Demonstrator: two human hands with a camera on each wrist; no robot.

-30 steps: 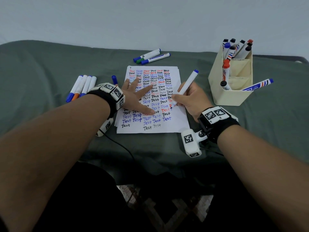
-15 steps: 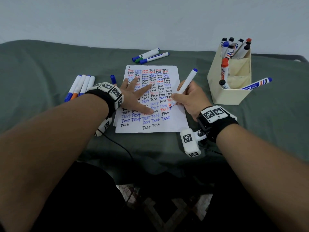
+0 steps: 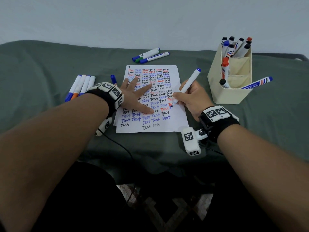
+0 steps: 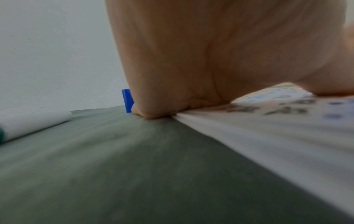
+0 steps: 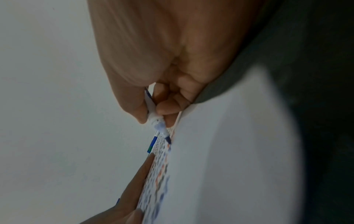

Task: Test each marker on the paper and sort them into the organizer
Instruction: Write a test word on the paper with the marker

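The right hand (image 3: 192, 97) pinches a blue marker (image 3: 187, 87), tip on the paper (image 3: 167, 128) just inside its right edge. The left hand (image 3: 133, 96) lies flat, fingers spread, leftward. The organizer (image 3: 229, 96) stands right of the grip, bare green cloth (image 3: 267, 114) between.

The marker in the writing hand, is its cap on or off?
Off. The marker in the right hand shows a bare blue tip on the paper, and a loose blue cap lies nearby.
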